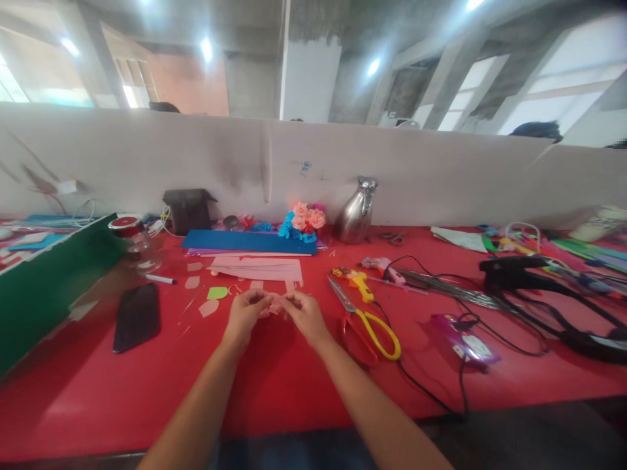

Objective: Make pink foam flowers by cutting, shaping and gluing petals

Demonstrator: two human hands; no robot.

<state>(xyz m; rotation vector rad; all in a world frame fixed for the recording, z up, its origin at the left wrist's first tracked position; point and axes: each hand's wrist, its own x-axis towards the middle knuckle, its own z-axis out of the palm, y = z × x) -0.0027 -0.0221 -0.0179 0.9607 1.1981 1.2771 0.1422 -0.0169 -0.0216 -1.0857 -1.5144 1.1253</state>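
Pink paper [275, 304] sits pinched between the narrowed fingertips of left hand [243, 318] and right hand [307, 317], its thinness calling for light pressure.

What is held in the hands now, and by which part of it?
A small pink piece, pinched at its left and right edges between the fingertips of both hands; its exact shape cannot be told.
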